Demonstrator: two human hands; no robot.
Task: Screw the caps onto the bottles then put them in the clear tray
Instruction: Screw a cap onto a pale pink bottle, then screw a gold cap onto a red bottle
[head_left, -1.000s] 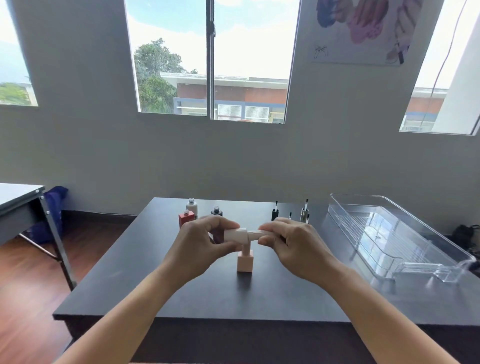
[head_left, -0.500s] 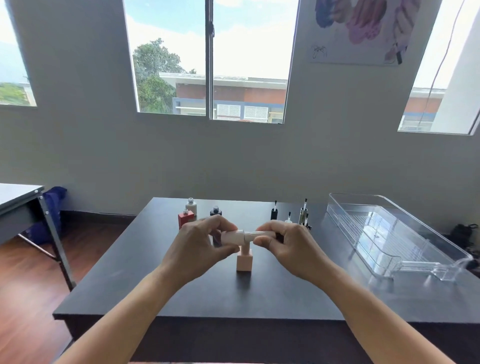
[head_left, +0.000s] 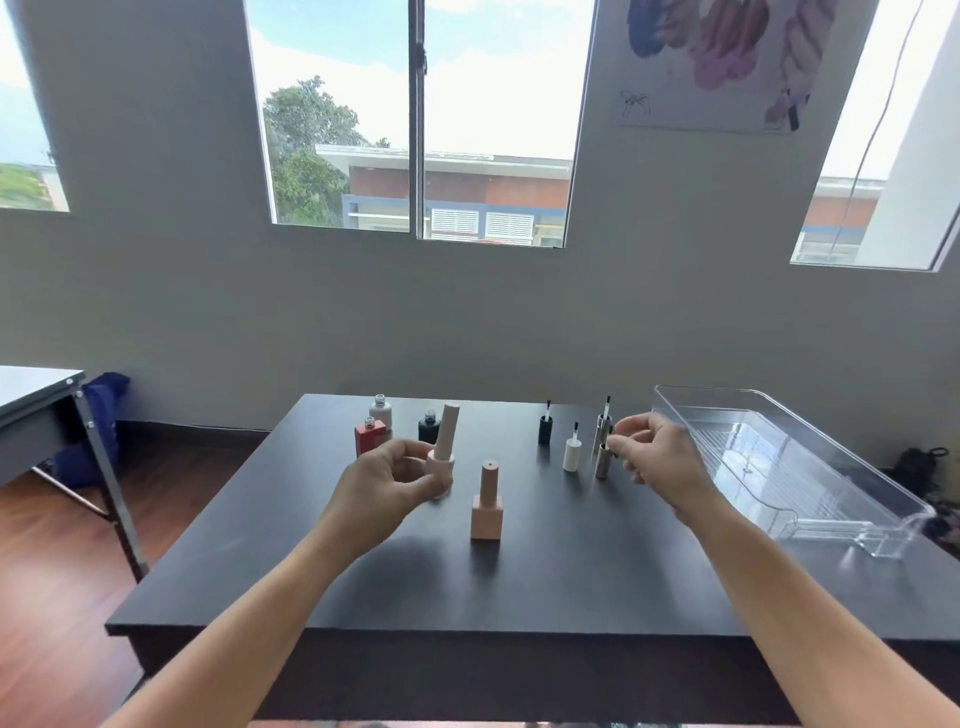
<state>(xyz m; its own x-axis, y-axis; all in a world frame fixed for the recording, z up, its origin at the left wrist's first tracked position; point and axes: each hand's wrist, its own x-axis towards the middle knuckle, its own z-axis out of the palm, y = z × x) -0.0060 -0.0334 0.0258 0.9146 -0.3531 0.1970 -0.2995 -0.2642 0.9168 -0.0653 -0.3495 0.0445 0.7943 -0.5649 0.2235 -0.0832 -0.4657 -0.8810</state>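
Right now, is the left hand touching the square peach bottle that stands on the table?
Apart. The head view shows bare dark table between the square peach bottle and the left hand, which grips a pale capped bottle.

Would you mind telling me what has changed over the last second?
The right hand let go of the pale bottle and moved right, towards the silver cap. The left hand keeps hold and has turned the bottle upright. The peach bottle and clear tray stayed put.

Both forearms bare; left hand (head_left: 392, 480), right hand (head_left: 657, 462) bare.
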